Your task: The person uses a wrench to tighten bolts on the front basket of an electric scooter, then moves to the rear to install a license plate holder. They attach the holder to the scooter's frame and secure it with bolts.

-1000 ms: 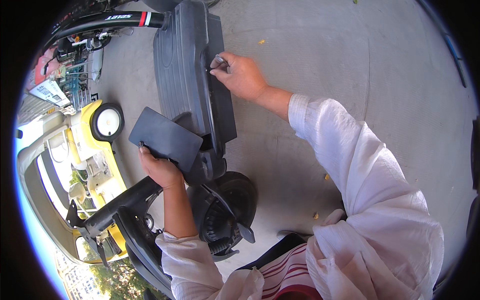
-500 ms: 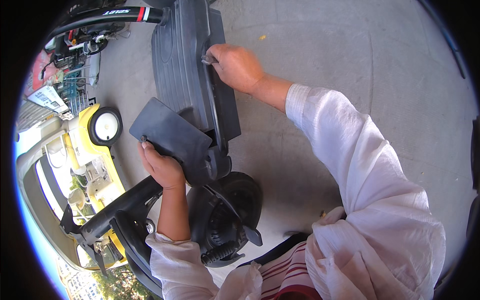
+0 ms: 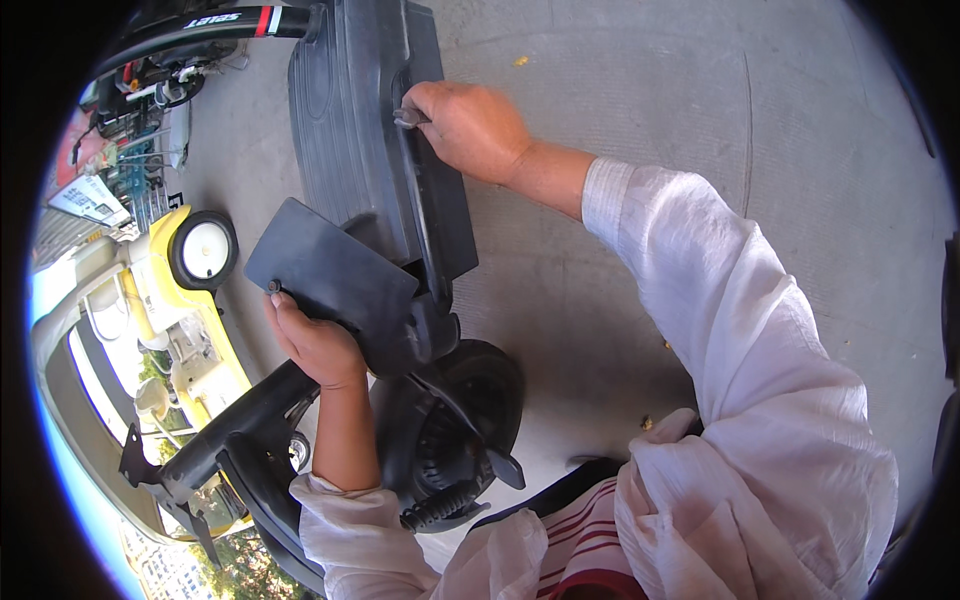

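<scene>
A scooter's ribbed dark grey footboard (image 3: 345,130) stretches away from me, with a flat, dark grey panel (image 3: 330,275) tilted over its near end. My left hand (image 3: 318,345) is closed on the near left edge of that panel, its thumb beside a small dark bolt (image 3: 273,287). Most of the left fingers are hidden under the panel. Farther out, my right hand (image 3: 470,130) is closed round a small grey metal tool (image 3: 407,118). Only the tool's end shows, looking like a wrench jaw, at the footboard's right edge. The fist covers the remainder.
The scooter's black wheel (image 3: 490,390) and black frame tube (image 3: 240,420) lie close below my left hand. A black curved tube (image 3: 200,35) rises at the far left. Beyond stands a yellow three-wheeled vehicle (image 3: 225,340). Grey concrete floor (image 3: 620,90) spreads to the right.
The scooter and panel sit slightly farther left in the picture. Both hands keep their places on the panel and at the footboard's edge.
</scene>
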Available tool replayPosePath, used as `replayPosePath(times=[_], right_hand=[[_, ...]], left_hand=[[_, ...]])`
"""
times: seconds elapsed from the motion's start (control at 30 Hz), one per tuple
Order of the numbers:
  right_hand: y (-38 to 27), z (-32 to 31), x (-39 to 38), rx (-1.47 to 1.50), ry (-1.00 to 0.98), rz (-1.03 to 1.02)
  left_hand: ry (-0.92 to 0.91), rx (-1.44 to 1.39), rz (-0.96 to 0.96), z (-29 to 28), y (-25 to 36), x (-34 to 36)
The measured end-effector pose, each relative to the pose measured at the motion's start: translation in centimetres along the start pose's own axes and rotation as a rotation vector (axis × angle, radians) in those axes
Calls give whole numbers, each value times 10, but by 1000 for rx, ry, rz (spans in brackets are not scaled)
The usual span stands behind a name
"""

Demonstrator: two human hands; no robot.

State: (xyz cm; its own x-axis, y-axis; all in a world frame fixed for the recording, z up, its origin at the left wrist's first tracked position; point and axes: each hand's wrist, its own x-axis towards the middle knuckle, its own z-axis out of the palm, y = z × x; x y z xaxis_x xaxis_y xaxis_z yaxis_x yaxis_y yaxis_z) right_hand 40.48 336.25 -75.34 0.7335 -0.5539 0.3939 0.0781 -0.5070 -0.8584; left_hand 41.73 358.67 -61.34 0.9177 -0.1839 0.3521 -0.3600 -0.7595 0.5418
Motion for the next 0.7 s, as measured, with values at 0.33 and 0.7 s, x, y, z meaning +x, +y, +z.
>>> replayPosePath(times=[0.33, 0.7], right_hand=[[0, -7, 17, -82, -1, -56], [0, -4, 12, -58, -52, -147]], left_hand=[[-20, -69, -8, 0, 3, 1], [-25, -156, -28, 3, 8, 0]])
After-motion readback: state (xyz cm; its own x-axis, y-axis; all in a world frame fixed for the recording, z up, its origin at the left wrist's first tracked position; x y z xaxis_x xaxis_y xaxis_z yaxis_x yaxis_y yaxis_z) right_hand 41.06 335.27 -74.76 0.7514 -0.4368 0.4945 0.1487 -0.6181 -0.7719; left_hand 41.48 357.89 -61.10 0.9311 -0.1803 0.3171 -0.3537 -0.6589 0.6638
